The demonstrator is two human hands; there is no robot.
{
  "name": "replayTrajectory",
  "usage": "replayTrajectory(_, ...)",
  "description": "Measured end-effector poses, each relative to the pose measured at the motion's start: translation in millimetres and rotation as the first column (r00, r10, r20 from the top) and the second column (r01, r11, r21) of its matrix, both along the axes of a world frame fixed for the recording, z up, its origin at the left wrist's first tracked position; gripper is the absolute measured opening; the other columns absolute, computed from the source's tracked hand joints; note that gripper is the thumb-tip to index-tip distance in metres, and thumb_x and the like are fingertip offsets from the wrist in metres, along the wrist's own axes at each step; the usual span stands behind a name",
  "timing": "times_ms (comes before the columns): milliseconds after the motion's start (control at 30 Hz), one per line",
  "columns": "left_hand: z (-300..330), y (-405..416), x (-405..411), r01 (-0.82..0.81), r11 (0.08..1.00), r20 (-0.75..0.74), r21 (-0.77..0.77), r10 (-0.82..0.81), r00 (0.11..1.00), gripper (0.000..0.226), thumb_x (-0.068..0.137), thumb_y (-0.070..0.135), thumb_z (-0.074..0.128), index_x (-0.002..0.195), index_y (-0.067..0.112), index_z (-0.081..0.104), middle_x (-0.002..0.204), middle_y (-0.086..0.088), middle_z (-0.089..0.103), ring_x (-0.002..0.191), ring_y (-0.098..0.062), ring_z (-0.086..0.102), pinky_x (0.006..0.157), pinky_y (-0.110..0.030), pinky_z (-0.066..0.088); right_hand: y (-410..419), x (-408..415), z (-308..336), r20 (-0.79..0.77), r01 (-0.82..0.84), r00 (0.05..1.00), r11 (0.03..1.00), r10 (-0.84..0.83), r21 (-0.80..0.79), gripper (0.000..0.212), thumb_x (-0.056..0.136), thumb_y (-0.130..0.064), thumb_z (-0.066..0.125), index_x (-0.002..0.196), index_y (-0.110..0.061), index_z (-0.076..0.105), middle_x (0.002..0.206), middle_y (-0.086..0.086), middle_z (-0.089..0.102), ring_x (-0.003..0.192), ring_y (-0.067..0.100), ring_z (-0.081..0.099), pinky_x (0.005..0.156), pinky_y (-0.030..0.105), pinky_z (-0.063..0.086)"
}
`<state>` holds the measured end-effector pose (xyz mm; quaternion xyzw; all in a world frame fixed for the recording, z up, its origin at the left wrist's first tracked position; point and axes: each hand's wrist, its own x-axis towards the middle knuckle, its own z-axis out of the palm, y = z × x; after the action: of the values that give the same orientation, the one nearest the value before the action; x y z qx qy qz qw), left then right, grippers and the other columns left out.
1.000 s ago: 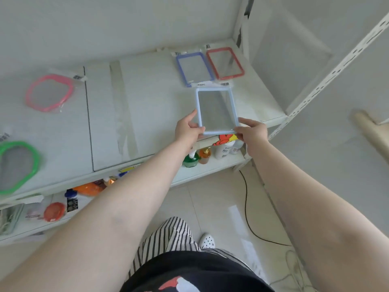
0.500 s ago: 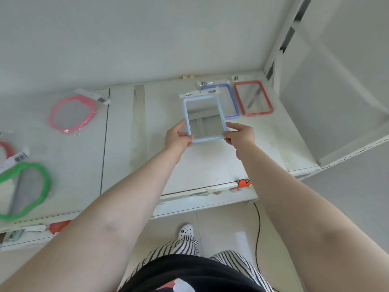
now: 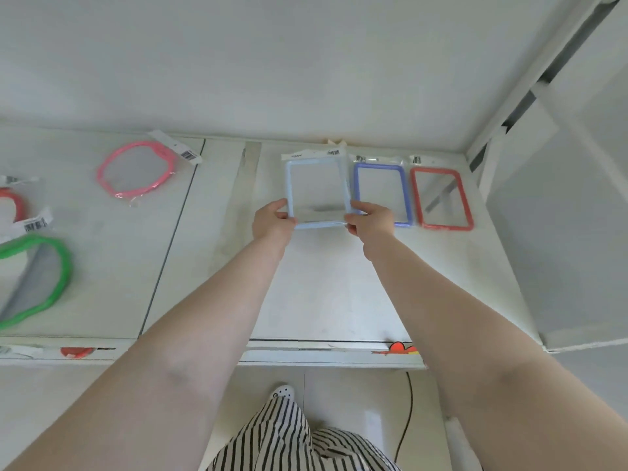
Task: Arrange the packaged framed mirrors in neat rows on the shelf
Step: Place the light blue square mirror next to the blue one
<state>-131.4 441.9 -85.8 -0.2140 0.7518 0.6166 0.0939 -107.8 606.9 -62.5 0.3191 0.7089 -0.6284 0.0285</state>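
Note:
A packaged light blue rectangular mirror (image 3: 289, 185) lies at the back of the white shelf (image 3: 326, 294). My left hand (image 3: 272, 222) grips its near left corner and my right hand (image 3: 372, 219) grips its near right corner. Just to its right sit a purple-blue framed mirror (image 3: 406, 195) and a red framed mirror (image 3: 468, 205), side by side along the back wall. On the left shelf panel lie a pink wavy round mirror (image 3: 103, 171), a green wavy mirror (image 3: 64, 266) and part of a red round one (image 3: 15, 202).
A white upright post (image 3: 503, 124) and side panel bound the shelf on the right. Below the shelf edge (image 3: 326, 348) is a lower shelf with small items. A black cable (image 3: 409, 413) runs across the tiled floor by my foot.
Both hands have carried the light blue mirror farther back and down, so it now lines up to the left of the purple-blue one near the back wall. My view has shifted toward the shelf.

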Motion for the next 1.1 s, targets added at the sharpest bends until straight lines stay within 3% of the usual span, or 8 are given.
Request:
replayTrajectory(233,-20.1,1.1,-25.5,-0.047,0.998,-0.054,-0.041,0.045,0.998,0.043,0.085,0.003,0.060,0.126,0.017,0.061,0.115,-0.008,0.068,0.097,-0.023,0.063,0.087,-0.030,0.050,0.9,-24.4,-25.2,-0.011,0.003,1.000,1.000,-0.003,0.011,0.039,0.082,-0.002,0.067,0.119,-0.014,0.067,0.078,0.002,0.065,0.072,0.021,0.065,0.085,0.032,0.057)
replayTrajectory(367,-31.8,4.3,-30.2,-0.071,0.995,-0.086,-0.073,0.064,0.994,0.037,0.086,0.003,0.061,0.122,0.013,0.064,0.116,-0.010,0.069,0.106,-0.024,0.065,0.090,-0.027,0.050,1.3,-32.1,-30.8,0.009,0.003,1.000,1.000,-0.003,0.028,0.036,0.084,-0.002,0.067,0.119,-0.013,0.066,0.094,0.009,0.067,0.064,0.016,0.063,0.064,0.020,0.055)
replayTrajectory(567,-35.7,8.3,-32.0,-0.056,0.985,-0.146,-0.160,0.032,0.989,0.036,0.085,0.004,0.064,0.121,0.010,0.065,0.109,-0.014,0.067,0.098,-0.024,0.063,0.078,-0.014,0.040,4.3,-42.1,-39.9,0.035,-0.044,0.999,0.988,0.039,0.145,0.039,0.085,-0.004,0.067,0.123,-0.012,0.064,0.076,-0.001,0.060,0.071,0.023,0.064,0.083,0.034,0.057)
replayTrajectory(667,-34.8,8.4,-28.3,-0.016,0.973,-0.162,-0.232,-0.023,0.987,0.035,0.086,0.005,0.064,0.121,0.007,0.064,0.105,-0.017,0.066,0.104,-0.029,0.063,0.082,-0.017,0.040,8.4,-39.5,-41.1,0.040,-0.115,0.993,0.952,0.108,0.285,0.040,0.085,-0.012,0.069,0.125,-0.014,0.063,0.105,0.009,0.068,0.080,0.027,0.064,0.089,0.040,0.056)
replayTrajectory(767,-33.5,8.6,-25.2,0.002,0.942,-0.165,-0.335,-0.061,0.984,0.036,0.087,0.013,0.065,0.122,0.007,0.063,0.113,-0.017,0.062,0.104,-0.030,0.061,0.094,-0.022,0.043,19.7,-32.4,-38.9,0.025,-0.103,0.995,0.907,0.101,0.408,0.036,0.087,-0.017,0.065,0.123,-0.019,0.064,0.118,0.008,0.066,0.063,0.018,0.059,0.072,0.033,0.054)
replayTrajectory(867,-31.1,13.6,-24.2,0.017,0.905,-0.168,-0.426,-0.098,0.981,0.051,0.085,0.023,0.069,0.131,0.006,0.053,0.131,-0.017,0.048,0.115,-0.031,0.054,0.102,-0.028,0.037,36.7,-26.9,-39.7,0.021,-0.045,0.999,0.860,0.040,0.509,0.038,0.088,-0.023,0.064,0.126,-0.021,0.060,0.128,0.009,0.056,0.092,0.025,0.060,0.085,0.038,0.054)
replayTrajectory(967,-33.3,25.0,-22.7,0.148,0.808,-0.121,-0.570,-0.261,0.958,0.082,0.078,0.039,0.074,0.143,0.009,0.035,0.146,-0.013,0.034,0.134,-0.032,0.034,0.109,-0.032,0.029,50.8,-22.1,-46.8,0.060,-0.036,0.998,0.743,-0.005,0.668,0.053,0.085,-0.036,0.067,0.134,-0.025,0.052,0.139,0.008,0.043,0.130,0.029,0.036,0.105,0.037,0.036)
replayTrajectory(1100,-40.0,37.7,-23.5,0.207,0.725,-0.068,-0.657,-0.330,0.942,0.106,0.072,0.044,0.077,0.152,0.011,0.014,0.159,-0.010,0.018,0.143,-0.033,0.020,0.114,-0.041,0.024,54.5,-20.2,-56.7,0.109,-0.079,0.994,0.661,-0.004,0.746,0.069,0.079,-0.051,0.069,0.139,-0.026,0.045,0.143,0.007,0.037,0.135,0.029,0.028,0.109,0.038,0.025)
